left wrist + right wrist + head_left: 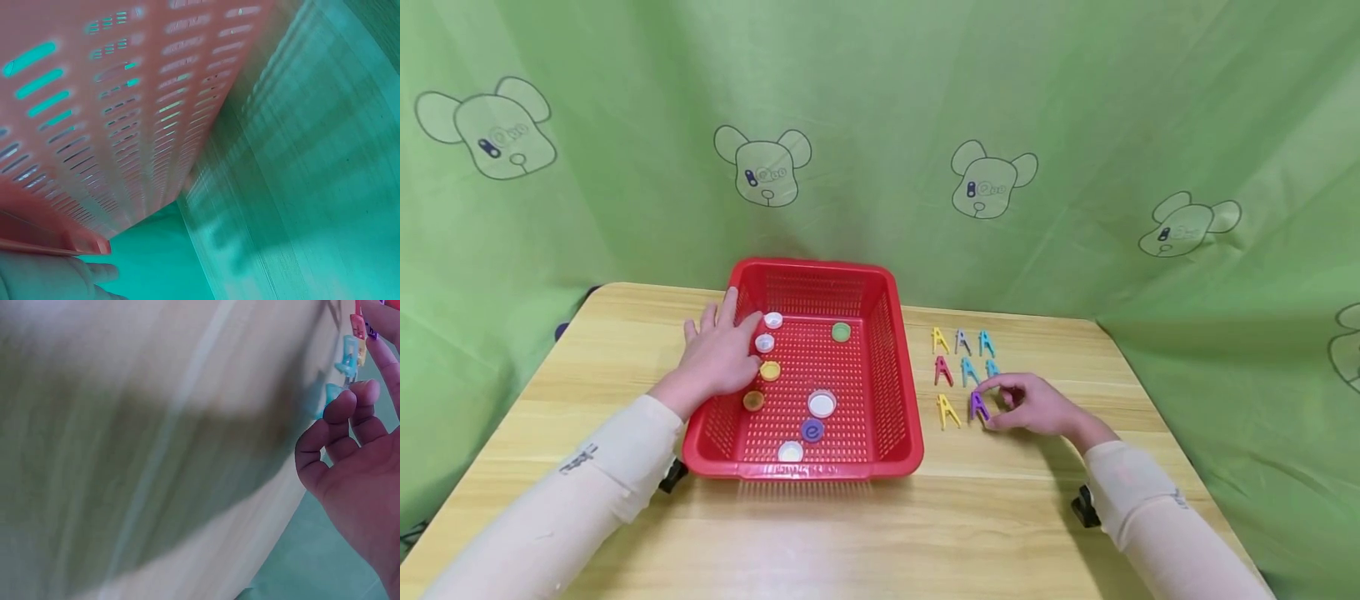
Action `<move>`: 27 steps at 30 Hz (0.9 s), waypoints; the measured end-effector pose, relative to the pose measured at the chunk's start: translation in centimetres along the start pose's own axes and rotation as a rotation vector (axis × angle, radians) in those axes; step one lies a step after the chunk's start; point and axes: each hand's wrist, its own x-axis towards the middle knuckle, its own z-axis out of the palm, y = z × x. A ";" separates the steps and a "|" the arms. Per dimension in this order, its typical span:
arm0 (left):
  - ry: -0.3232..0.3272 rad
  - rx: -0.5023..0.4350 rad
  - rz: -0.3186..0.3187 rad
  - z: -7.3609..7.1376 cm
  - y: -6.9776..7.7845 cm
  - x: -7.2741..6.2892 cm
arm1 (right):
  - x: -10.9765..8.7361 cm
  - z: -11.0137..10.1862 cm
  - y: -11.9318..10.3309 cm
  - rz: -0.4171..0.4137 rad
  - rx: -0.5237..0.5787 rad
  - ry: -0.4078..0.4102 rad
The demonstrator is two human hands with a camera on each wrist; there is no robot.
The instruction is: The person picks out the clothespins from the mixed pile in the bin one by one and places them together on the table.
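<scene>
My left hand point(718, 354) lies over the left rim of a red basket point(904, 383), fingers spread and thumb reaching inside. In the left wrist view, its fingers point(103, 273) extend past the rim. With thumb and index finger, my right hand point(1030, 404) pinches a small purple clothespin point(978, 407) at the table; the other fingers are curled. Beside it lie a yellow clothespin point(948, 411), a light blue one point(970, 372) and another blue one point(992, 368), partly behind the hand.
Inside the basket lie several bottle caps, among them a green cap point(841, 332), a purple cap point(812, 430) and a white cap point(822, 404). More clothespins, including a red one point(943, 370), stand in rows right of the basket. A green curtain point(880, 125) hangs behind the wooden table point(880, 542).
</scene>
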 end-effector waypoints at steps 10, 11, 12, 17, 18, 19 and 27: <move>0.010 0.002 -0.002 -0.1 -0.5 0.2 | 0.1 0.9 0.6 0.030 -0.080 0.023; 0.010 -0.005 -0.002 -0.1 -0.5 0.3 | 0.1 1.0 0.7 0.034 -0.091 0.021; 0.008 -0.016 -0.002 -0.1 -0.5 0.3 | 0.1 1.0 0.7 0.038 -0.099 0.021; -0.011 -0.079 -0.012 -0.1 -0.6 0.2 | 0.2 1.4 1.0 0.055 -0.088 0.022; -0.014 -0.091 -0.014 -0.1 -0.7 0.2 | 0.3 1.5 1.1 0.060 -0.084 0.024; -0.015 -0.104 -0.017 -0.1 -0.7 0.2 | 0.2 1.5 1.1 0.064 -0.080 0.027; -0.001 -0.342 -0.009 -0.5 -1.5 0.7 | 0.2 0.9 0.0 0.077 -0.056 0.046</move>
